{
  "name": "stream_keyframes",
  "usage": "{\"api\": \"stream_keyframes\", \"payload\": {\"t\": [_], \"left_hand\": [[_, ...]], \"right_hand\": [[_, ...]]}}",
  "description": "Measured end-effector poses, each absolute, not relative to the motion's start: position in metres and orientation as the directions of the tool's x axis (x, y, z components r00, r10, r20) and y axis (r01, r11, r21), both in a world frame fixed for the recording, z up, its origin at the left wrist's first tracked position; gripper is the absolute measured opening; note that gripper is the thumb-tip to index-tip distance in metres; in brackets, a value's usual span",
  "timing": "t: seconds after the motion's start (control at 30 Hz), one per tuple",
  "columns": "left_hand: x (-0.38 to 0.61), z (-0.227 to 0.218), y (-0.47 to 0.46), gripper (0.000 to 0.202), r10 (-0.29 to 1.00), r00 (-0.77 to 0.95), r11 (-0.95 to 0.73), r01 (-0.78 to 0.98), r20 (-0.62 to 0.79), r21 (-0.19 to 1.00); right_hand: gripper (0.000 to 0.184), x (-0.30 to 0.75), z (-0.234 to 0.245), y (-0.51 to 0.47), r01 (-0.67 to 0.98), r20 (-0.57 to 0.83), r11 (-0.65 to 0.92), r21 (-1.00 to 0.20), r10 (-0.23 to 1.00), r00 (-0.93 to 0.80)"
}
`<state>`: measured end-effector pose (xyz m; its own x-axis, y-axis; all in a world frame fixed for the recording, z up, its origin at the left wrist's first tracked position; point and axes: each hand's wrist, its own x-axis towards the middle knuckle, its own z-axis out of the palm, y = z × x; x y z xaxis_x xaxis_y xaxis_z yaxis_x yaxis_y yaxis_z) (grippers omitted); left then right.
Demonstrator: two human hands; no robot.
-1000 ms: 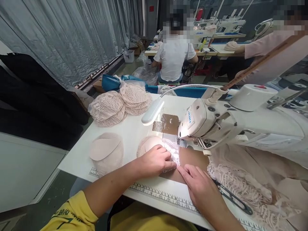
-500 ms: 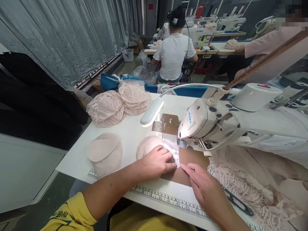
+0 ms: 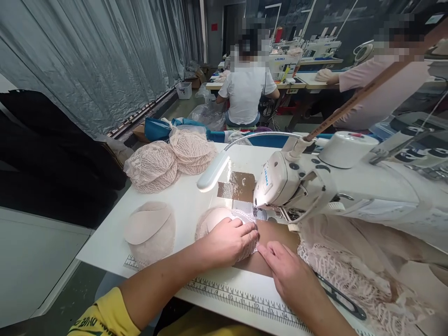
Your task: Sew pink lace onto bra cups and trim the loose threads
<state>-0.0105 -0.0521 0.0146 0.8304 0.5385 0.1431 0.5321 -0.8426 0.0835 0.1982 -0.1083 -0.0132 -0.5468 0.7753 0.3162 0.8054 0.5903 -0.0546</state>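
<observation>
My left hand (image 3: 229, 240) presses down on a beige lace-covered cup (image 3: 214, 218) in front of the needle of a white sewing machine (image 3: 315, 189), fingers curled onto the lace edge. My right hand (image 3: 285, 275) lies flat beside it on a brown patch (image 3: 271, 235) of the table, fingers stretched toward the lace edge. The needle area sits just beyond my fingertips, lit by a gooseneck lamp (image 3: 212, 172).
A beige pad pile (image 3: 149, 228) lies at my left, and a heap of lace cups (image 3: 171, 158) at the far left. Lace fabric (image 3: 350, 275) and black snips (image 3: 341, 298) lie at my right. A ruler strip (image 3: 241, 303) runs along the table edge. Two people sit at machines behind.
The view has tilted down a little. Both hands have slid the lace cup slightly closer to the needle; my left fingers cover more of its lace edge.
</observation>
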Motion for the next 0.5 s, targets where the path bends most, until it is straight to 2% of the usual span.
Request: {"api": "stream_keyframes", "payload": {"t": [0.5], "left_hand": [[-0.003, 0.005, -0.049, 0.017, 0.538, 0.835, -0.843, 0.535, 0.113, 0.061]], "right_hand": [[0.053, 0.196, -0.028, -0.114, 0.835, 0.369, 0.538, -0.117, 0.804, -0.466]]}}
